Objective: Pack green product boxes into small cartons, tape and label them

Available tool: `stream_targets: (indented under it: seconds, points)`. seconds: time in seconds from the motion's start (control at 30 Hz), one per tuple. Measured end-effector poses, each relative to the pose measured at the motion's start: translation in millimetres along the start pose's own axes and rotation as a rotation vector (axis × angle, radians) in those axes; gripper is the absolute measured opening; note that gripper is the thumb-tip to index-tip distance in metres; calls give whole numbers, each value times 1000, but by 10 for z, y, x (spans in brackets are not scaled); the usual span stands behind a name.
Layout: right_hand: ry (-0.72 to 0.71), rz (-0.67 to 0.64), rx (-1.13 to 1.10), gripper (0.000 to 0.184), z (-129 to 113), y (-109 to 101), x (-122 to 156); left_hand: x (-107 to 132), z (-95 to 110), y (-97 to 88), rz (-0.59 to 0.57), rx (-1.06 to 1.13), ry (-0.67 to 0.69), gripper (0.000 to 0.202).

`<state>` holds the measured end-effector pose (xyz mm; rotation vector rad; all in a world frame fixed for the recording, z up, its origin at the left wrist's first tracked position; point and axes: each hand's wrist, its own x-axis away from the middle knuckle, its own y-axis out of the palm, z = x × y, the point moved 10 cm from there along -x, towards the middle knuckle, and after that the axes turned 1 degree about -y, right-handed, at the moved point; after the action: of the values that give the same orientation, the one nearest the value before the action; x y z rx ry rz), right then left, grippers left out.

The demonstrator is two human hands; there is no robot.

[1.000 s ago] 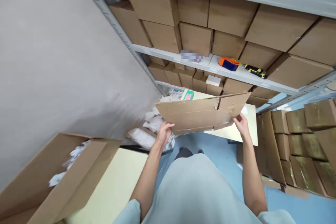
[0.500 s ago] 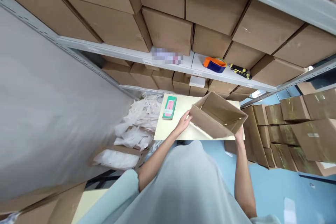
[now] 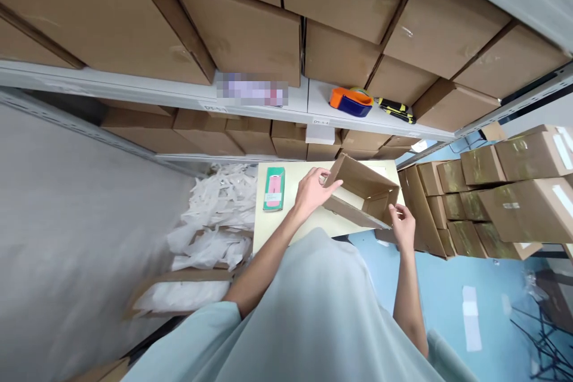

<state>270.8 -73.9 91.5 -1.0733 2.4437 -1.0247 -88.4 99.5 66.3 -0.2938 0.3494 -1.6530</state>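
A small brown cardboard box (image 3: 362, 191), opened out into shape, rests tilted over the pale yellow table (image 3: 277, 224). My left hand (image 3: 313, 190) grips its left wall near the top edge, fingers curled over the cardboard. My right hand (image 3: 403, 224) holds the box's lower right corner with fingers pinched on a flap. A green and pink packet (image 3: 274, 188) lies flat on the table to the left of my left hand, apart from it.
Grey shelves (image 3: 179, 98) packed with brown cartons rise behind the table; an orange and blue tape dispenser (image 3: 350, 101) and a yellow-black tool (image 3: 394, 109) lie on one. White plastic bags (image 3: 215, 215) pile at the left. Stacked taped cartons (image 3: 492, 191) stand right, on blue floor.
The flat cardboard sheet has been opened into a box and brought down onto the table. My view swung right and nearer the shelves; both hands shifted their hold on the box.
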Motion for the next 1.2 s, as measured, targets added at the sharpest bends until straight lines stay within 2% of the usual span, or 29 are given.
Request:
stream_targets:
  seconds: [0.1,0.27,0.33,0.4,0.53,0.63,0.7,0.8,0.9,0.97,1.1,1.2]
  points:
    - [-128,22,120,65,-313,-28,-108,-20,147,63,-56,-147,4,9]
    - [-368,22,224,46,-785,-2,-321,259,243,-128,36,-270,27,10]
    - [-448,-30,260,43,-883,100,-412,400,261,-146,69,-274,32,10]
    - [-518,-126,293,43,-921,279,-484,510,253,-89,95,-281,19,10]
    - [-616,-359,306,47,-904,660,-509,620,187,138,119,-269,-40,13]
    - [-688,-523,242,51,-905,818,-446,636,177,390,21,-217,-39,28]
    - [-704,-584,236,58,-868,869,-445,629,143,531,-41,-218,-55,38]
    - [-678,-529,300,68,-731,904,-582,575,11,603,9,-250,-120,47]
    - [-711,-375,307,70,-620,941,-742,494,-102,546,207,-270,-139,58]
    - [-754,-316,259,66,-563,995,-801,437,-106,560,281,-276,-85,69]
    - [-807,-320,185,58,-457,1067,-836,336,-72,676,231,-268,-1,73]
    - [-814,-357,147,51,-401,1000,-826,303,-78,637,217,-277,-17,79]
